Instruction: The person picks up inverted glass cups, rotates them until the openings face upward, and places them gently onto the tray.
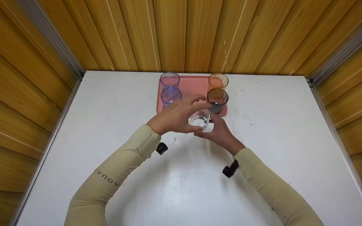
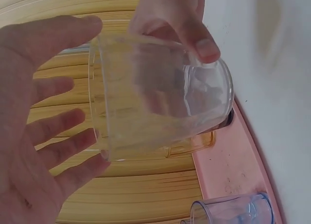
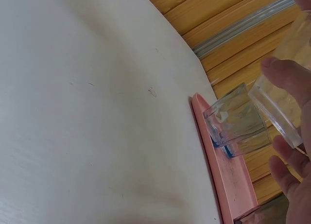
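Note:
A clear drinking glass (image 1: 199,121) is held above the table in front of the pink tray (image 1: 195,82), mouth up and slightly tilted. My right hand (image 1: 220,133) grips it low near the base, its thumb along the side in the left wrist view. Around the wide rim my left hand (image 1: 179,116) spreads its fingers; its thumb tip and little fingertip are at the rim, though whether they press on it I cannot tell. In the right wrist view, the clear glass (image 3: 279,105) is partly cut off by the frame edge.
On the tray's left stand a purple-blue glass (image 1: 170,81) and a blue glass (image 1: 171,94). An amber glass (image 1: 218,82) and a dark grey glass (image 1: 217,98) stand on its right. Wood-look panels (image 1: 196,34) wall the white table (image 1: 121,103) behind and at both sides.

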A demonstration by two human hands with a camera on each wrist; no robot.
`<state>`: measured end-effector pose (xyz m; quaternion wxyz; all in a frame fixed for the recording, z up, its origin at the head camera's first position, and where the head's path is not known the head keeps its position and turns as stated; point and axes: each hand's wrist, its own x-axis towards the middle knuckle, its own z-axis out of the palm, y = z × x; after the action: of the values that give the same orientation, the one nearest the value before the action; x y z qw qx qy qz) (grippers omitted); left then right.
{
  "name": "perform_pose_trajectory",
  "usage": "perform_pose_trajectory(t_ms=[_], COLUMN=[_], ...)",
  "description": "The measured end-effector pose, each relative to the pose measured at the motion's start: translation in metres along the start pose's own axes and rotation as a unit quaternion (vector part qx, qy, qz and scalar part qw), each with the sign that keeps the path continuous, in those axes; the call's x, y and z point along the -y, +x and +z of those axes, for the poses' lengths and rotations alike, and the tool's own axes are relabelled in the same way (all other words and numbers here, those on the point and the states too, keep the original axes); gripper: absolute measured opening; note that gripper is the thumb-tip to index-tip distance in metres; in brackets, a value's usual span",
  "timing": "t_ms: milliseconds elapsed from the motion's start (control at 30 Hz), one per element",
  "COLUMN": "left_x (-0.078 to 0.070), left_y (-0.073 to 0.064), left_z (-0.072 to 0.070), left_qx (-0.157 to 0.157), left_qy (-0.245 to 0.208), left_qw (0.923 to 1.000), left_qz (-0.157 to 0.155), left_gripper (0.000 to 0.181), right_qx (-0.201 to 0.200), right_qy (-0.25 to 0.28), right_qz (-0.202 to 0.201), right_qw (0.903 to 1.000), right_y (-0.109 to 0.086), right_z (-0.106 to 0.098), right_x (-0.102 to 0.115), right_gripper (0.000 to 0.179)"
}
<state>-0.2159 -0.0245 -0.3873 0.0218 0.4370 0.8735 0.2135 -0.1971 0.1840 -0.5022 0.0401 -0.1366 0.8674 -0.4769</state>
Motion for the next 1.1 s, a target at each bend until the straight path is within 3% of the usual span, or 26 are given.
perform_pose_trajectory(t_ms=[300,633,933,1100], left_x=[-0.003,-0.002,0.006,0.012], left_y=[0.009,0.018,0.029,0.038], left_z=[0.000,0.003,0.003,0.004], left_qx=[0.043,0.036,0.053,0.057], left_qy=[0.037,0.046,0.060,0.068], left_qw=[0.9982,0.9981,0.9967,0.9958], left_qz=[0.018,0.017,-0.010,-0.023], left_gripper=[0.062,0.058,0.059,0.058], right_qx=[-0.004,0.005,-0.006,-0.017], right_qy=[-0.006,0.008,0.018,0.030], right_qz=[-0.018,0.001,0.049,0.030], right_qw=[0.9998,1.0000,0.9986,0.9989], right_y=[-0.003,-0.004,-0.008,-0.010], right_z=[0.000,0.000,-0.005,-0.007], right_x=[-0.002,-0.004,-0.011,-0.015], right_gripper=[0.086,0.096,0.095,0.091])
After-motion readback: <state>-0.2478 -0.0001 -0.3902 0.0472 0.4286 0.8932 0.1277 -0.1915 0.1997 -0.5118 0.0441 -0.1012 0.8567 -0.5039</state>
